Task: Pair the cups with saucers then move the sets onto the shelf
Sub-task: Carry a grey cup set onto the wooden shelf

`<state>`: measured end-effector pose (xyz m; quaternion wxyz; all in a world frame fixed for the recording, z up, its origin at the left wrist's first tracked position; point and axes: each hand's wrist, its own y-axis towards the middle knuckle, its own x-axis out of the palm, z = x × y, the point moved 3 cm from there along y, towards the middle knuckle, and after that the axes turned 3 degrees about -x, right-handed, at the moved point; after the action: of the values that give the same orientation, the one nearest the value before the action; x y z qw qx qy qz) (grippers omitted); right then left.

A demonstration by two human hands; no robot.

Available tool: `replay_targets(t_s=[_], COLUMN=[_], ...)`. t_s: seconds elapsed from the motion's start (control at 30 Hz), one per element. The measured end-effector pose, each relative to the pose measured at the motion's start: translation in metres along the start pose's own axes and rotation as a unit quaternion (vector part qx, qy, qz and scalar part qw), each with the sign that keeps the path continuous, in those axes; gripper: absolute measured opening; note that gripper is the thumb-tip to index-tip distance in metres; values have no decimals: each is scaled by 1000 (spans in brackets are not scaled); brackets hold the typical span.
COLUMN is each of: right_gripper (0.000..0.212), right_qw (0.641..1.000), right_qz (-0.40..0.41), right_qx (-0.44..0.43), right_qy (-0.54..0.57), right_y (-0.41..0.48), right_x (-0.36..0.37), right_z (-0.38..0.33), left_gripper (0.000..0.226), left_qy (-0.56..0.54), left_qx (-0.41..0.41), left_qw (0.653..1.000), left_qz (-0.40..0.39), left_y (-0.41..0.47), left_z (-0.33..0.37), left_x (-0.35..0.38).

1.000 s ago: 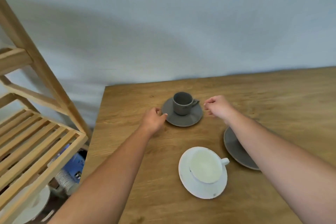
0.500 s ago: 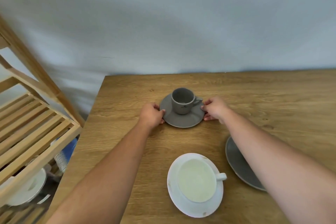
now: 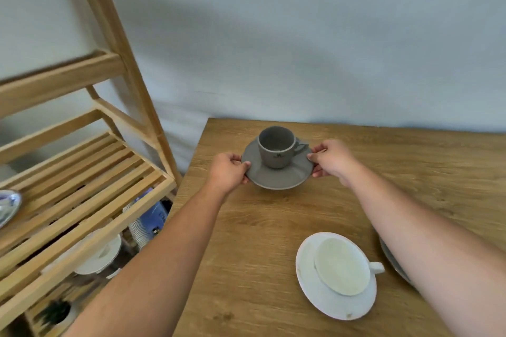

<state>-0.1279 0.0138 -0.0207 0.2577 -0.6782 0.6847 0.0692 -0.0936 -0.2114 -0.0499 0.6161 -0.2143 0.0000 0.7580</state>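
Grey saucer held at both edges — left hand closed in a pinching grip on its left rim, right hand closed in the same grip on its right rim. Grey cup upright on the saucer, handle toward the right hand. Saucer apparently lifted just clear of the wooden surface, though contact hard to judge. Nearer the camera than the grey saucer and to its right: white cup on a white saucer, resting on the surface. Further right, a second grey saucer — mostly hidden behind the right forearm. Left of the grey saucer, beside the surface: slatted wooden shelf, with blurred crockery on its lower level.
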Motion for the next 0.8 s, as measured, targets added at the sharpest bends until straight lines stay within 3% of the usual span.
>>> replay_targets(t_s=[0.47, 0.8], right_gripper=[8, 11], right_qw=[979, 948], right_qz=[-191, -288], right_qx=[-69, -111], right_qy=[-25, -83], right_y=[-69, -102], right_x=[214, 366], right_z=[-100, -122], left_gripper=[9, 14], left_qy=[-17, -47], left_qx=[-58, -141], left_qw=[984, 948], left_qz=[169, 281], left_y=[-74, -119], left_z=[-78, -162], left_x=[-227, -331])
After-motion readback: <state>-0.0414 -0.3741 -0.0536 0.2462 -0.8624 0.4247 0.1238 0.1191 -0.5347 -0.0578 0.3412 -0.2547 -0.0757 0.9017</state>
